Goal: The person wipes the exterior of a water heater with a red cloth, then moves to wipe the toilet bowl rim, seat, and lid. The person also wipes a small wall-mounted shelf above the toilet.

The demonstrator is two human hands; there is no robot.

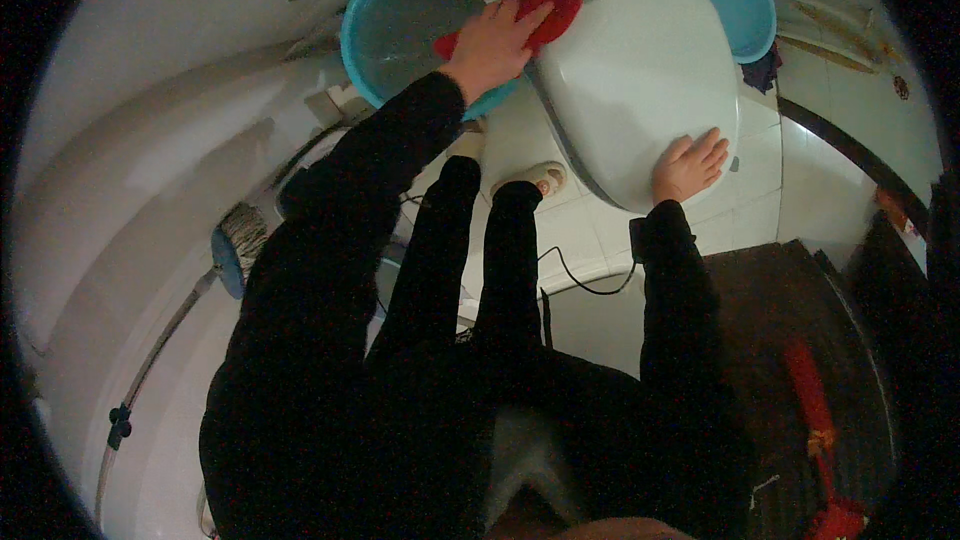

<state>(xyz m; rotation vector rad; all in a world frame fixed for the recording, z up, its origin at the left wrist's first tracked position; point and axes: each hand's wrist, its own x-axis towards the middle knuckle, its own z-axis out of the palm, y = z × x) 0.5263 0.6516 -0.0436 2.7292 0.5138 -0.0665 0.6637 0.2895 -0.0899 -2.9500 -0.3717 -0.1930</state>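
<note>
My left hand (494, 48) holds a red cloth (553, 16) against the back left corner of the white toilet, by the hinge end of its closed lid (640, 80). Part of the cloth hangs out on the far side of the hand, over the rim of a blue basin (400, 30). Toward the front right of the lid, my right hand (690, 166) lies flat with its fingers spread and nothing in it. Black sleeves cover both arms.
Another blue basin (735, 0) stands right of the toilet, with a dark cloth (762, 70) below it. A mop (240, 240) leans along the left wall. My slippered foot (540, 180) is on the tiles beside the toilet base. A black cable (590, 288) trails behind.
</note>
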